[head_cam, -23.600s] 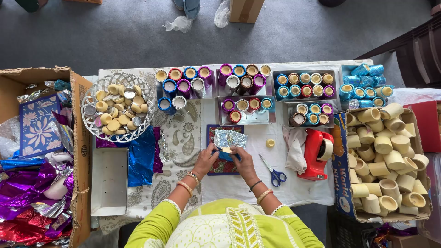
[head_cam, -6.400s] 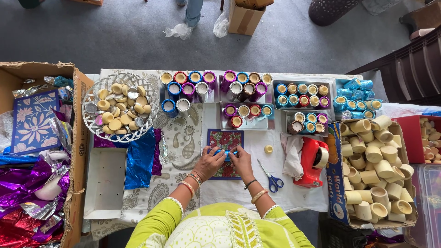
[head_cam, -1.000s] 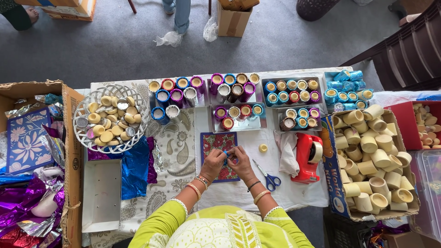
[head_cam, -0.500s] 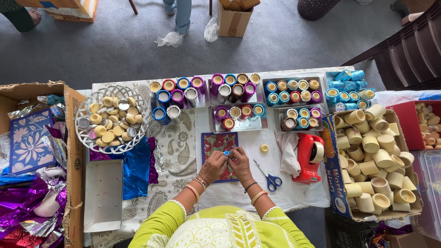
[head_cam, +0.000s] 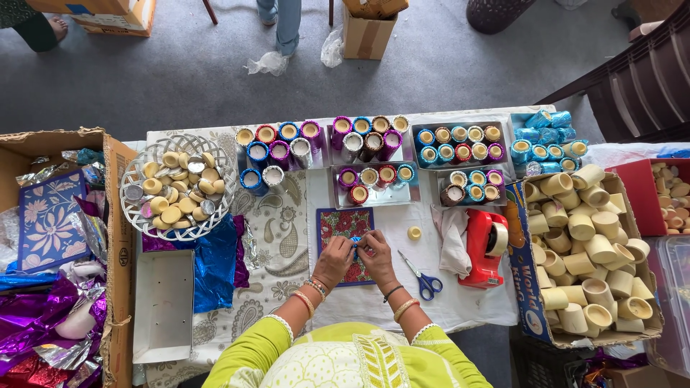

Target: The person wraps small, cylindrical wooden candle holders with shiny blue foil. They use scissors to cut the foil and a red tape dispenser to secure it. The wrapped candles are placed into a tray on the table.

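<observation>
My left hand [head_cam: 334, 260] and my right hand [head_cam: 375, 257] meet over a small red patterned mat [head_cam: 339, 225] at the table's near middle. Between the fingertips of both hands is a small blue foil-covered piece [head_cam: 355, 243], mostly hidden by the fingers. Both wrists wear bangles, and the sleeves are lime green. Blue-handled scissors [head_cam: 421, 277] lie just right of my right hand. A single small yellow cap [head_cam: 414, 233] sits on the white cloth beyond the scissors.
Trays of foil-wrapped cups [head_cam: 374, 154] line the far edge. A wire basket of yellow discs [head_cam: 177, 187] stands at left, near blue foil [head_cam: 215, 261]. A red tape dispenser [head_cam: 484, 246] and a box of plain cups [head_cam: 582, 251] are at right. A carton of foil sheets [head_cam: 50, 251] sits far left.
The hands have stayed over the red mat, fingers working the small blue piece. The view has shifted slightly; nothing else on the table has moved.
</observation>
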